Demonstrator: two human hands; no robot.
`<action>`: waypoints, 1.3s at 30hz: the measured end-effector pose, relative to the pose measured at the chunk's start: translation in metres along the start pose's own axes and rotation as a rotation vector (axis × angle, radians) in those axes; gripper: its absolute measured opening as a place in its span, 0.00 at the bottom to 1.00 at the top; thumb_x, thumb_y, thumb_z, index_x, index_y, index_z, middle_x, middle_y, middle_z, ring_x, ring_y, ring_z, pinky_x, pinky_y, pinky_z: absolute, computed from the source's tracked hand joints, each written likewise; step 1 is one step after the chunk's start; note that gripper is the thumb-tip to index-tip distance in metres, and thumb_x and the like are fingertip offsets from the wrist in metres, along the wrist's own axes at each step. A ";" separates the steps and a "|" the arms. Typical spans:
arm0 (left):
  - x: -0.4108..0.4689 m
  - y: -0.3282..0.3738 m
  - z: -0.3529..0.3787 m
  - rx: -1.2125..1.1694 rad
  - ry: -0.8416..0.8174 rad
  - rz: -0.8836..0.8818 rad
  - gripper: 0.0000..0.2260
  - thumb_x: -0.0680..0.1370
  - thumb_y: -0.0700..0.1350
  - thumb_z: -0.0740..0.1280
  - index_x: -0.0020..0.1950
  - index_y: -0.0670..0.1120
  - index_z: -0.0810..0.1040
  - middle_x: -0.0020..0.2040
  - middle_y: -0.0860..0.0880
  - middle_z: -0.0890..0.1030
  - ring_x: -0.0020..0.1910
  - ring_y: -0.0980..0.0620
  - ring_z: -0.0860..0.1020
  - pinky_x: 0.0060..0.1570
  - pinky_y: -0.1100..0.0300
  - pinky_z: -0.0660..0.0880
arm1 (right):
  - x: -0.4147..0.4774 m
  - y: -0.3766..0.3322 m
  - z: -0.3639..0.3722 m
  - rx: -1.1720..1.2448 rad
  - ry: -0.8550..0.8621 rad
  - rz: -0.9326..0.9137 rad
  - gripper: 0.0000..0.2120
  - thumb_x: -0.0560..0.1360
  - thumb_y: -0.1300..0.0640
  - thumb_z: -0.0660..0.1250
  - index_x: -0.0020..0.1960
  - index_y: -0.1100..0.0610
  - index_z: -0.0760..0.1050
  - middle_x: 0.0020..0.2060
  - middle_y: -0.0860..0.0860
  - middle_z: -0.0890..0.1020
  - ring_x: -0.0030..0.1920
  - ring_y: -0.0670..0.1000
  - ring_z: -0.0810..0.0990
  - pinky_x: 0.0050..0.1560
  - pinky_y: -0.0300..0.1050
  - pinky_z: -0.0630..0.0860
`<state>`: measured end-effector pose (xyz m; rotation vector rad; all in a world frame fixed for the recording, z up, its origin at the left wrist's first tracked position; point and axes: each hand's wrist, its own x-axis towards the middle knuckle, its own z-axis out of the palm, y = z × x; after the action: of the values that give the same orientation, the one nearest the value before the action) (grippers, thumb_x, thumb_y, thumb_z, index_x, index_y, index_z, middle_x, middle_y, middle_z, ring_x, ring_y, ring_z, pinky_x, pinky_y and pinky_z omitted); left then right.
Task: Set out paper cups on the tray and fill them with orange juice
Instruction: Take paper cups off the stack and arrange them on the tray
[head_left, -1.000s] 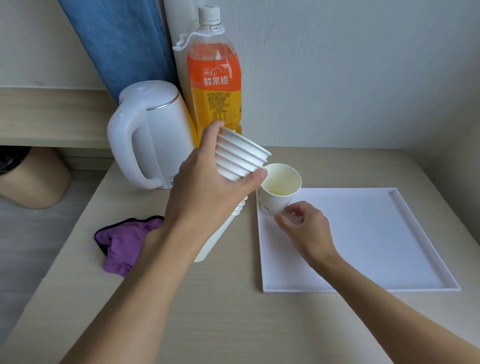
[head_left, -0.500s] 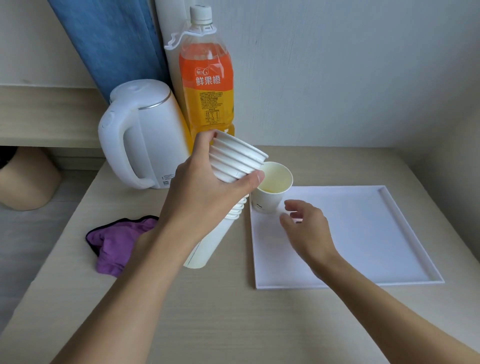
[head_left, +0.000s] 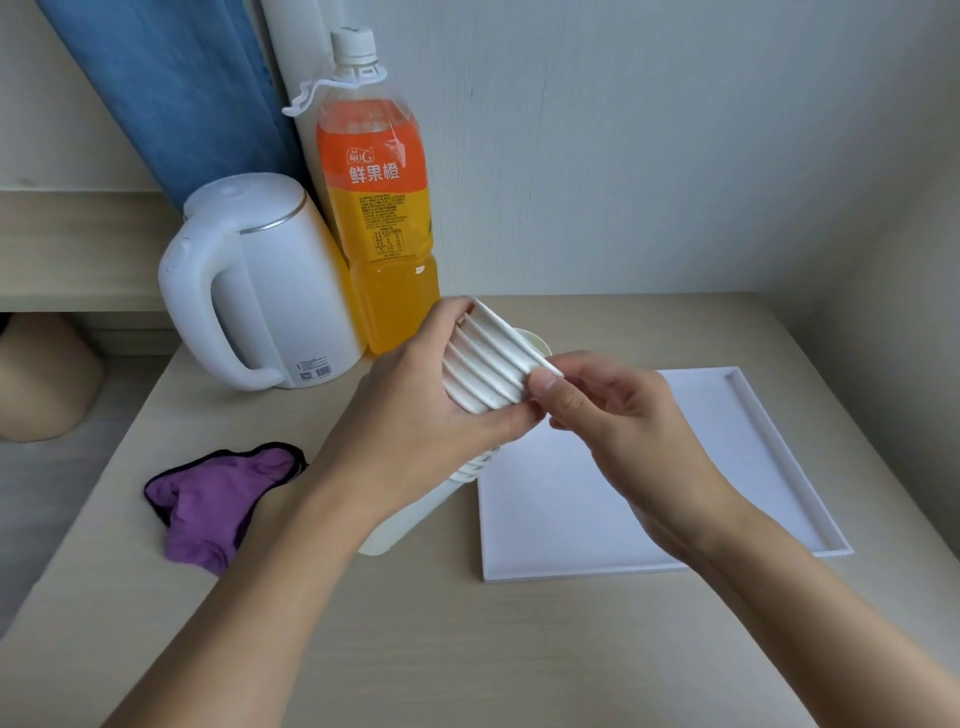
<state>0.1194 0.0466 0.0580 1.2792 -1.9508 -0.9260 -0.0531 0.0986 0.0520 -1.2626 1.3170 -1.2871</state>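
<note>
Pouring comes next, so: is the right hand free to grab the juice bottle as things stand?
Probably not yet: the right hand pinches the top rim of the cup stack, and that stack, held in the left hand, sits between it and the juice bottle.

The tray (head_left: 769, 467) lies on the right half of the bench (head_left: 467, 654). The kettle (head_left: 270, 291) stands at the back left, and the juice bottle (head_left: 379, 208) just beside it on its right, near the wall. The cloth (head_left: 218, 499) lies in front of the kettle, left of the tray. The stack of cups (head_left: 488, 369) is tilted above the tray's left edge, held between the left grip (head_left: 415, 415) and the right grip (head_left: 623, 415). One cup (head_left: 535, 338) stands just behind the stack, mostly hidden.
</note>
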 end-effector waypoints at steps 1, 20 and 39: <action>0.000 -0.001 0.000 0.009 -0.006 0.001 0.32 0.65 0.63 0.80 0.65 0.63 0.70 0.53 0.61 0.81 0.53 0.60 0.80 0.51 0.56 0.79 | 0.000 0.001 -0.003 0.007 -0.014 0.010 0.08 0.78 0.56 0.67 0.48 0.58 0.84 0.41 0.47 0.85 0.43 0.41 0.80 0.48 0.34 0.75; 0.006 -0.012 -0.002 0.032 0.064 -0.063 0.36 0.67 0.62 0.78 0.71 0.62 0.67 0.56 0.61 0.78 0.54 0.63 0.77 0.49 0.67 0.72 | 0.018 0.033 -0.061 -0.548 0.439 0.043 0.06 0.75 0.48 0.71 0.44 0.49 0.78 0.55 0.50 0.76 0.52 0.48 0.80 0.43 0.39 0.72; 0.008 -0.013 0.001 0.023 0.042 -0.046 0.38 0.62 0.68 0.74 0.69 0.64 0.66 0.56 0.61 0.78 0.55 0.57 0.78 0.51 0.61 0.73 | 0.033 0.085 -0.054 -0.684 0.238 0.361 0.26 0.72 0.52 0.74 0.64 0.56 0.68 0.50 0.51 0.78 0.52 0.54 0.78 0.46 0.49 0.76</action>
<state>0.1219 0.0356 0.0475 1.3508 -1.9127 -0.8944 -0.1172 0.0669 -0.0261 -1.2434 2.1615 -0.7617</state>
